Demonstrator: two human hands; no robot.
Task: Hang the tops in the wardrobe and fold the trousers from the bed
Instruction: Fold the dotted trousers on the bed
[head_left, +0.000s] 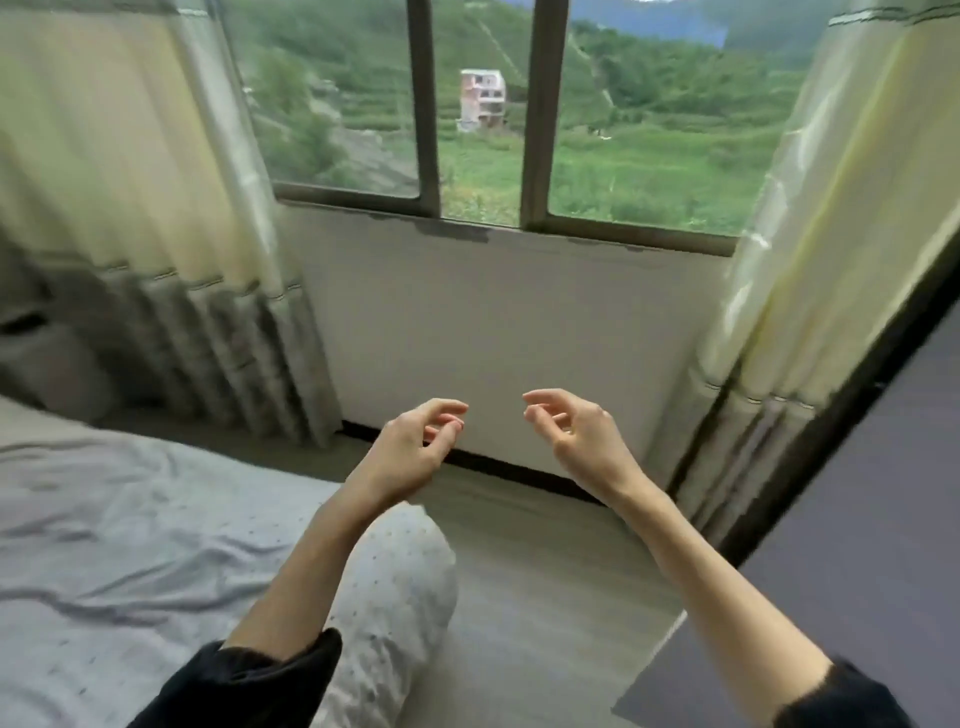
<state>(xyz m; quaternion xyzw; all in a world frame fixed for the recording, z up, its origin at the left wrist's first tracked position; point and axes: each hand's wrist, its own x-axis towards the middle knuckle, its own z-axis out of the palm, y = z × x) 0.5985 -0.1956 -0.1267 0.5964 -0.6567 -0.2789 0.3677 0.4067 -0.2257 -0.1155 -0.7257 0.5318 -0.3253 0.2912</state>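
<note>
My left hand (415, 441) and my right hand (571, 431) are raised side by side in front of the wall under the window, a small gap between them. The fingers of both are loosely curled and hold nothing. The bed (104, 545), covered with a pale grey dotted sheet, fills the lower left, with its corner under my left forearm. No tops or trousers show on the visible part of the bed. A dark grey panel (857, 493), possibly the wardrobe's side or door, runs along the right edge.
A window (483, 114) with dark frames looks out on green fields. Cream and grey curtains (156, 234) hang at both sides. A strip of pale wood floor (545, 571) lies between the bed and the dark panel.
</note>
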